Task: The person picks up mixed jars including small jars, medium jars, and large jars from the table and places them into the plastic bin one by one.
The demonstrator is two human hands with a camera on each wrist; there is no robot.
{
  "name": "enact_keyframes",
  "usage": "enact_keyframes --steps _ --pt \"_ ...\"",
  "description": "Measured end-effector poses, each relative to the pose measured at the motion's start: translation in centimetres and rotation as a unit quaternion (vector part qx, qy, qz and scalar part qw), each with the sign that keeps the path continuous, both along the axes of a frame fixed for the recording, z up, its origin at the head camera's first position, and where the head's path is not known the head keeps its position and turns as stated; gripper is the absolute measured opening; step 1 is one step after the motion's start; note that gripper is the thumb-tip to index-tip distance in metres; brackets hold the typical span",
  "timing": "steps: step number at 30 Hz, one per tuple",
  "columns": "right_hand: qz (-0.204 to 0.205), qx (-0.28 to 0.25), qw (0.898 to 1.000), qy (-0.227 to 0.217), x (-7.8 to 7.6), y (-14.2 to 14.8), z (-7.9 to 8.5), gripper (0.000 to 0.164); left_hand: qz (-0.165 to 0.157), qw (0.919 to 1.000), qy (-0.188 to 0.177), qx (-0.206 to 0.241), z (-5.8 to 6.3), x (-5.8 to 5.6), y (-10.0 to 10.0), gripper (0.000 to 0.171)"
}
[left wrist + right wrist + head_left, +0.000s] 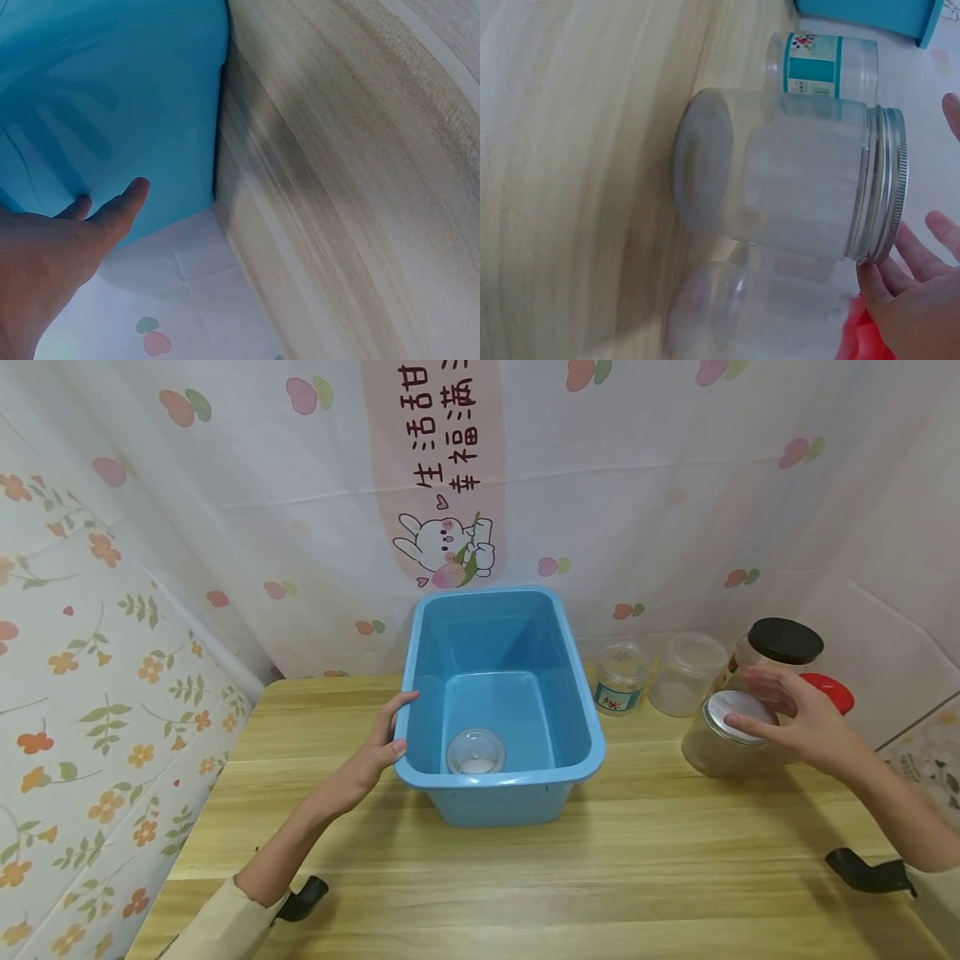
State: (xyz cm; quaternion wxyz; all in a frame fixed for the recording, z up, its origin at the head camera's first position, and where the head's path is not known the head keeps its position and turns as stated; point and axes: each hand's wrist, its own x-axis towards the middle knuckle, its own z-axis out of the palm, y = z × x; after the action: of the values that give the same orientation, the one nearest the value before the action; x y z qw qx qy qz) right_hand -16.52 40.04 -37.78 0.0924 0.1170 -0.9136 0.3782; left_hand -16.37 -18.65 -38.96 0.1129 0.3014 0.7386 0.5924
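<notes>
My left hand (367,756) rests at the left rim of a blue plastic tub (491,810), its thumb and index finger at the edge. In the left wrist view, two fairly straight fingers (124,206) show beside the tub's outer wall. A round clear container (476,752) sits inside the tub near its front. Over at the right, my right hand (813,714) spreads around the top of a clear jar (712,756) with a silver screw lid (889,184). Its fingertips are right at the lid's edge, while the thumb stands apart on the other side.
Behind the silver-lidded jar stand a jar with a black lid (786,641), one with a red lid (828,692), a clear jar (684,677) and a clear jar with a teal label (618,685). A patterned curtain (300,527) hangs behind the wooden table (600,885).
</notes>
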Motion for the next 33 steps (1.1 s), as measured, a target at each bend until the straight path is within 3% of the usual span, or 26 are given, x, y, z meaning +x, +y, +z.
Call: enact_keyframes --steps 7,16,23,33 --pt "-0.009 -0.015 1.0 -0.006 0.2 0.0 -1.0 0.084 0.004 1.0 0.0 -0.005 0.2 0.1 0.1 0.064" --pt "0.004 -0.041 0.998 0.043 0.3 -0.5 -2.9 0.097 0.006 1.0 -0.005 -0.005 0.1 0.1 0.1 0.064" --pt "-0.036 -0.012 0.999 0.02 1.1 -0.4 -3.6 0.098 0.016 0.9997 -0.011 -0.012 0.1 0.1 0.1 0.064" --pt "-0.036 -0.02 0.999 0.006 1.2 0.0 -4.6 0.092 0.017 0.9996 -0.017 -0.013 0.2 0.2 0.0 0.063"
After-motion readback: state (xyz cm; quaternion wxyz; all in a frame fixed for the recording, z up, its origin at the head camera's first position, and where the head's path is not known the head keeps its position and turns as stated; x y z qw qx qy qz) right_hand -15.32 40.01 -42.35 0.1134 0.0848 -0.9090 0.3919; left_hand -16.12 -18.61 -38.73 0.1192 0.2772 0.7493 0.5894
